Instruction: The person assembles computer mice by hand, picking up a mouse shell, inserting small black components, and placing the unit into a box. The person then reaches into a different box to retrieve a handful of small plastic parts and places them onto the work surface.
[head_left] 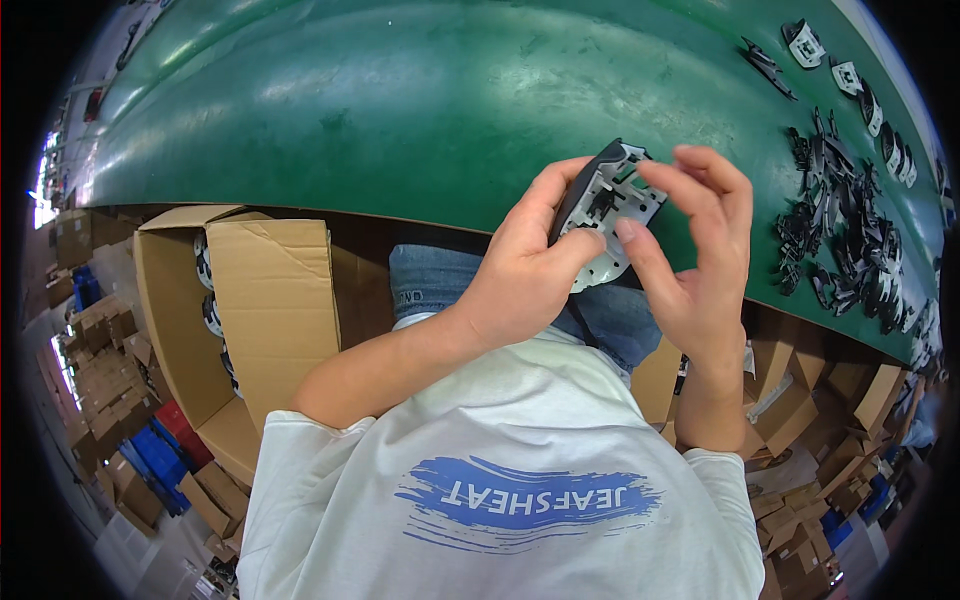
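My left hand point(535, 255) grips a hollow plastic shell point(618, 205), shaped like a computer mouse cover, dark outside and pale grey inside. The left thumb presses on its inner face, and the ribbed inside is turned up. Close by on the right, my right hand point(705, 240) has its thumb and fingers apart. Its thumb tip and index fingertip overlap the shell's right edge; whether they touch it I cannot make out. No part shows between the right fingers. The shell is held over the green table's near edge, above my lap.
The green table point(400, 110) stretches across the front. At its right lie a heap of black plastic pieces point(835, 220) and a row of similar shells point(803, 45). An open cardboard box point(275, 300) with shells inside stands at my left; more cartons point(800, 400) are at the right.
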